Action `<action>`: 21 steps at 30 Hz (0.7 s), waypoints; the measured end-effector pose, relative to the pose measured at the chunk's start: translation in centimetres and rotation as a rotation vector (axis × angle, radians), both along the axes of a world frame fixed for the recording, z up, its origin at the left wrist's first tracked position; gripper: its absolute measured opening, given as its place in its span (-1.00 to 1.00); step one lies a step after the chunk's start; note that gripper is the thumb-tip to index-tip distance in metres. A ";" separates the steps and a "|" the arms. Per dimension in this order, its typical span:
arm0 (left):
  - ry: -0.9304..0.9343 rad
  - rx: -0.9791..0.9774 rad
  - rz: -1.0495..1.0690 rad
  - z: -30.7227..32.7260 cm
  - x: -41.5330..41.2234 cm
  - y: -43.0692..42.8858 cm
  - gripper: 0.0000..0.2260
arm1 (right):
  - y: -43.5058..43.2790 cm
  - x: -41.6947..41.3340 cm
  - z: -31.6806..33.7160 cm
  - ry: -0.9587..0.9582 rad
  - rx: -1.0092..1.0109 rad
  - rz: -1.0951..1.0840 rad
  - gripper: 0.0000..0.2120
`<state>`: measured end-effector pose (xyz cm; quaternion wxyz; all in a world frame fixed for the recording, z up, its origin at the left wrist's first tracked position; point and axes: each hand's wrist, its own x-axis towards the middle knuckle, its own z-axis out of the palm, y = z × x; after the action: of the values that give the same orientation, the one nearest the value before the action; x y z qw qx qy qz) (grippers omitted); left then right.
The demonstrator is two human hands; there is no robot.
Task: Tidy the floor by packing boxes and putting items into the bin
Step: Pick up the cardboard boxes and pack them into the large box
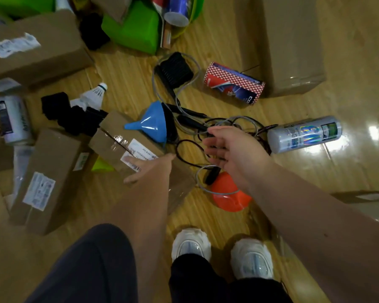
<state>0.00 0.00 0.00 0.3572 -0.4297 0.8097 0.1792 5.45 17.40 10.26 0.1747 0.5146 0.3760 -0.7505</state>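
Cardboard box (116,133) lengthwise upper-left to lower-right

Left hand (140,169) touches a cardboard box (116,136) — right hand (230,149) spread over cables (219,122).

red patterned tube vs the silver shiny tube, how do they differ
The red diamond-patterned cardboard tube is shorter and looks squashed; the silver holographic tube is longer and round. The red tube lies beside the large cardboard box, the silver tube beside the tangled cables. Both lie on their sides on the wooden floor.
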 end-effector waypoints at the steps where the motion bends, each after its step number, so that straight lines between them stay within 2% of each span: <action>1: 0.001 0.000 0.032 0.2 0.1 0.1 0.19 | 0.0 -0.2 0.0 -0.017 -0.006 0.003 -0.95; 9: -0.009 -0.124 -0.134 9.6 2.8 -0.6 0.13 | -0.2 2.3 5.6 -0.010 -0.004 -0.062 -0.88; 13: 0.068 -0.134 -0.219 16.4 4.7 0.9 0.14 | 0.9 5.1 10.1 -0.048 -0.038 -0.194 -0.86; 17: 0.182 -0.048 -0.488 21.9 7.5 4.7 0.14 | 3.1 9.2 12.2 -0.126 0.038 -0.269 -0.87; 21: 0.235 0.103 -0.827 23.3 10.3 9.7 0.11 | 5.8 14.1 10.8 -0.373 0.148 -0.367 -0.85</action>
<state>10.32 9.72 23.31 0.3254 -0.0274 0.9389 0.1089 19.57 23.16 21.06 0.0639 0.7149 0.2918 -0.6322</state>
